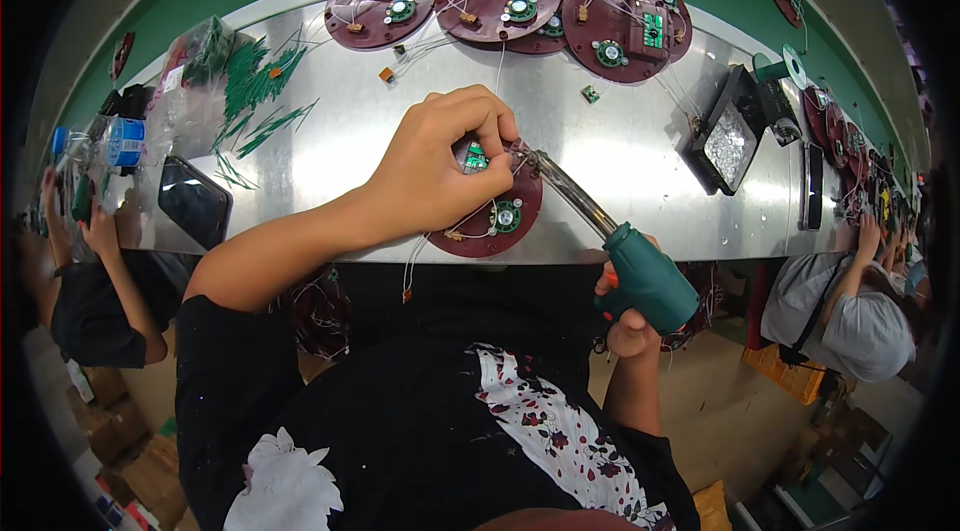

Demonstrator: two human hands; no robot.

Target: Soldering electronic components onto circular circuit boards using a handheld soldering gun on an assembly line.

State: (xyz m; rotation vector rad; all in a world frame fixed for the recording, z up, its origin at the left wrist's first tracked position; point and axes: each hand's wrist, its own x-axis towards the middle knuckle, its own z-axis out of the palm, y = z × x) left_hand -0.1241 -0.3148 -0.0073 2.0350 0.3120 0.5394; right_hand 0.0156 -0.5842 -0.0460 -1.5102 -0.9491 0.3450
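Round maroon disc (528, 193), green board (475, 159), green-rimmed speaker (506, 218)

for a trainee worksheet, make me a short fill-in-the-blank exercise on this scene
The soldering gun, its tip near the left hand, is in the ____ hand.
The bottle has a cap coloured ____.
The loose wires are ____.
The phone lies to the ____ of the left hand.

Missing words: right; blue; green; left
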